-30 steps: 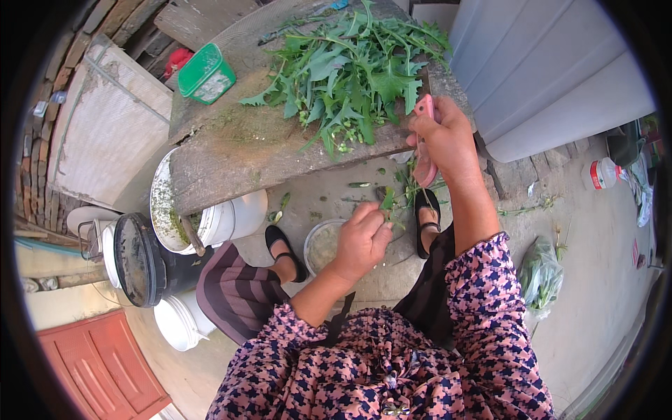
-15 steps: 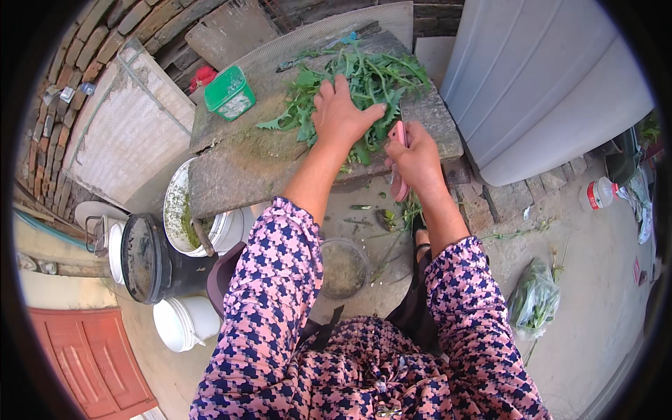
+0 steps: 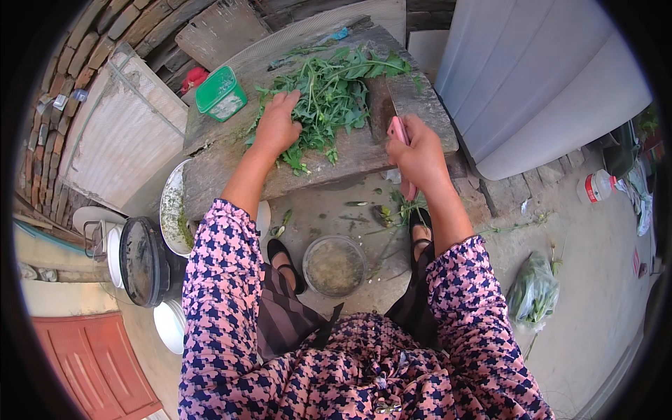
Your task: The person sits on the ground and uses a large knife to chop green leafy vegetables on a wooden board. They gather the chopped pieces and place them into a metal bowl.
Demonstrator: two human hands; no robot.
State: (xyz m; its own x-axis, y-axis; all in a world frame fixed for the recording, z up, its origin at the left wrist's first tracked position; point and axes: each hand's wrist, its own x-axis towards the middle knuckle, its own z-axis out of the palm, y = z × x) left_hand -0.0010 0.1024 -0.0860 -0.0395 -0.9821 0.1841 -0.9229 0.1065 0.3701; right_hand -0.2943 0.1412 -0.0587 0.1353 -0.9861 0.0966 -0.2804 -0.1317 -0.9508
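Note:
A loose heap of leafy greens [image 3: 325,105] lies on a worn wooden board [image 3: 231,168]. My left hand [image 3: 276,127] rests at the left edge of the heap, fingers stretched over the leaves and thumb apart. To the right of the greens, near the board's front edge, my right hand [image 3: 420,150] is wrapped round a pink-handled tool [image 3: 398,130]. Pink shows above and below this fist; the tool's working end is not clear enough to name. A green plastic tub [image 3: 218,92] with whitish marks stands left of the heap.
Below the board, a round clear basin [image 3: 334,266] sits between my feet, with plant scraps around it. White buckets and a black-rimmed tub [image 3: 143,260] stand at left. A large pale container [image 3: 539,84] rises at right; a bag of greens [image 3: 533,290] lies on the floor.
My left hand has moved left and slightly nearer, its fingers less spread. The greens have shifted left, baring wood beside the right hand, which still grips the pink-handled tool.

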